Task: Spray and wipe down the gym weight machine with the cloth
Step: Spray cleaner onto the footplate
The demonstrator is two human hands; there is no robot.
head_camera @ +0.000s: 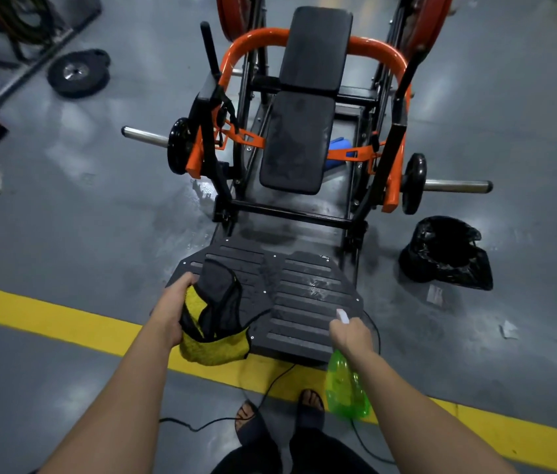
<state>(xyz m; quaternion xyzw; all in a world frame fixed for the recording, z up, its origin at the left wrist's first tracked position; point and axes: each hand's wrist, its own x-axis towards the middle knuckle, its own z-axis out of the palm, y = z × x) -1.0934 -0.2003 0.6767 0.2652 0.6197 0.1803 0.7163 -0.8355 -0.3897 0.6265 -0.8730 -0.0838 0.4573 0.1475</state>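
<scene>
Two things are in my hands. My left hand [176, 309] grips the bunched-up cloth [215, 340], which is yellow on one side and dark on the other. It looks soft and light, so I think I should hold it in a bunch and press it flat to rub.

My right hand [352, 336] is wrapped round the neck of the green spray bottle [347, 388]. It looks like thin, light plastic and may get slippery when wet, so the neck is a good place to hold.

Right in front of me stands the weight machine [290, 213], big and heavy. Its foot plate [307, 292] lies just past both hands, with wet spots on it. Its seat pad [295, 145] is farther away.
</scene>
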